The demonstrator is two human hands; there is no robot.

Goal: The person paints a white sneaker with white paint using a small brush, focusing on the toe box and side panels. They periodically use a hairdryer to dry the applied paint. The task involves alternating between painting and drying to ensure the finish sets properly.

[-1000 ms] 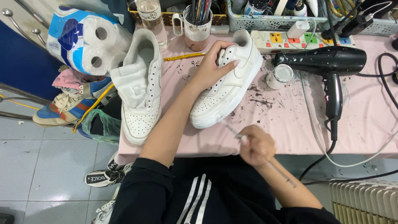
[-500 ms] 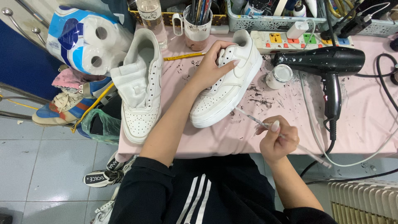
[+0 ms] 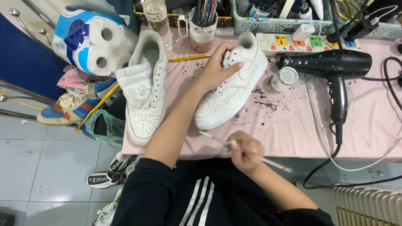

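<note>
Two white sneakers lie on a pink table cover [image 3: 368,125]. My left hand [image 3: 217,67] grips the right-hand sneaker [image 3: 228,102] across its laces and tongue, holding it tilted. My right hand [image 3: 247,152] hovers at the table's near edge, below that sneaker's toe, pinching a thin paintbrush [image 3: 211,137] whose tip points left. The other white sneaker [image 3: 144,88] rests untouched to the left, its tongue pulled open. A small open jar of white paint [image 3: 284,78] stands just right of the held sneaker.
A black hair dryer [image 3: 331,67] lies on the right, its cord trailing off the edge. A power strip [image 3: 301,42], mug of brushes [image 3: 203,25], bottle [image 3: 157,16] and baskets line the back. Toilet rolls [image 3: 92,39], worn shoes [image 3: 71,104] and a radiator [image 3: 368,205] surround the table.
My right hand has drawn the brush back left and down from beside the sneaker's toe to the table's near edge. My left hand keeps its hold on the sneaker.
</note>
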